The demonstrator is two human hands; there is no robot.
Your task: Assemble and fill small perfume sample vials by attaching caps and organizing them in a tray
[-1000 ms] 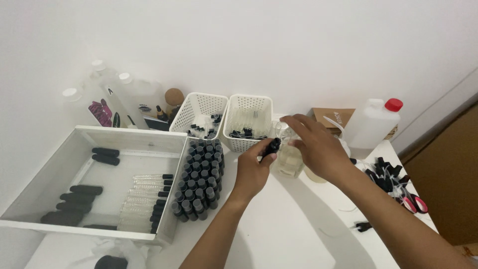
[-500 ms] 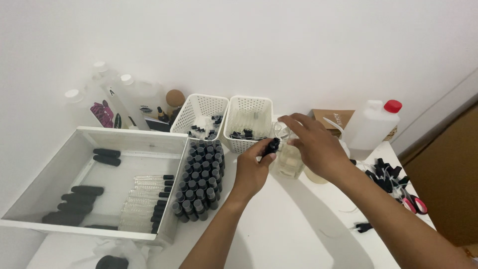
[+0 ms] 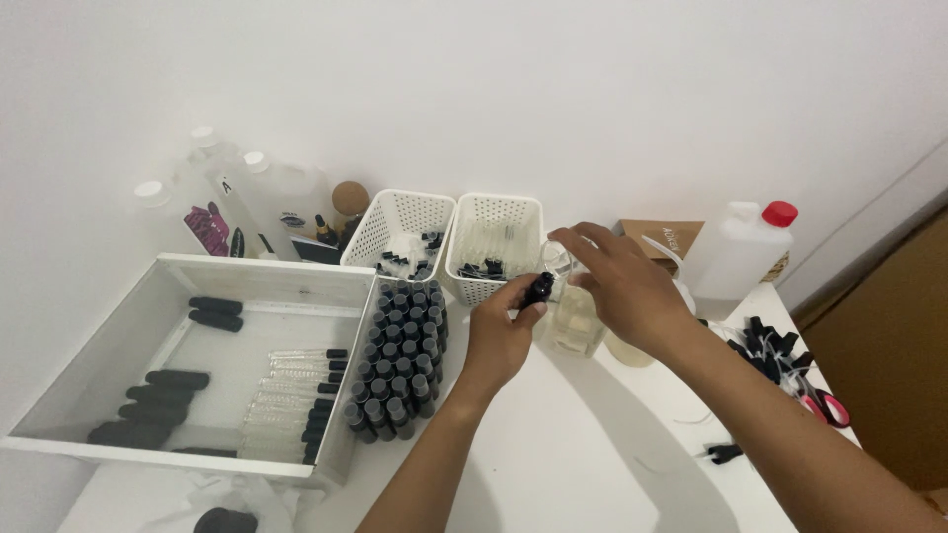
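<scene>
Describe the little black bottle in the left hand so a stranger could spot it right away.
Start at the two white perforated plastic baskets against the back wall. Just in front of the right-hand one, the left hand pinches a small black bottle beside a clear glass container of pale liquid. Unlike the block of dark capped bottles, it is lifted off the table.

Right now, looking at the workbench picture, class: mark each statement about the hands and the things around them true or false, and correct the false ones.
1. The left hand pinches a small black vial. True.
2. The right hand rests on the red-handled scissors. False: it is at a clear container of pale liquid.
3. The jug by the wall has a blue cap. False: red.
4. Black-capped vials stand packed beside the white tray. True.
</scene>
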